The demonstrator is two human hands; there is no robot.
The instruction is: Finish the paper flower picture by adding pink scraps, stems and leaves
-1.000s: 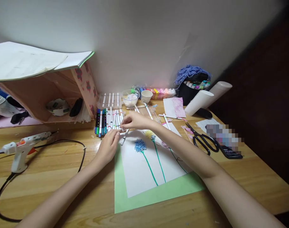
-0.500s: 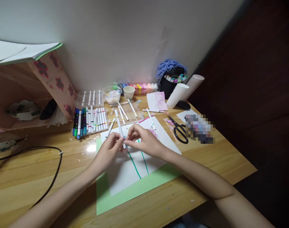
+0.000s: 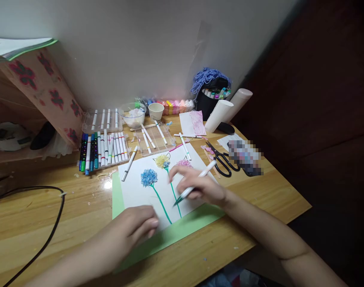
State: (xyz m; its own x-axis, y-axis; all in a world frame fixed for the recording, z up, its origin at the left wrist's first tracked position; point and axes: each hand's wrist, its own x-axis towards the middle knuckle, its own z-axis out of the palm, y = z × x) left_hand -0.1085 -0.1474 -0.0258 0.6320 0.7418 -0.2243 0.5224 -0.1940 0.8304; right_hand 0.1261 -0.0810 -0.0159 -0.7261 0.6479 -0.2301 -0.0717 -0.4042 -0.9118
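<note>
A white sheet lies on green paper and bears a blue flower, a yellow one and a pink one, with green stems. In my right hand is a white marker, uncapped, its dark green tip close to the middle stem. My left hand hovers at the sheet's lower left, fingers curled together; whatever they may hold is hidden.
Black scissors lie right of the sheet, and a marker tray is at its upper left. Behind stand a bowl, a paper cup and a black pen holder. A black cable curves at left.
My hands have parted. My right hand has moved right with the marker, whose green tip now shows; my left hand has moved down, uncovering the flowers. The view has shifted slightly.
</note>
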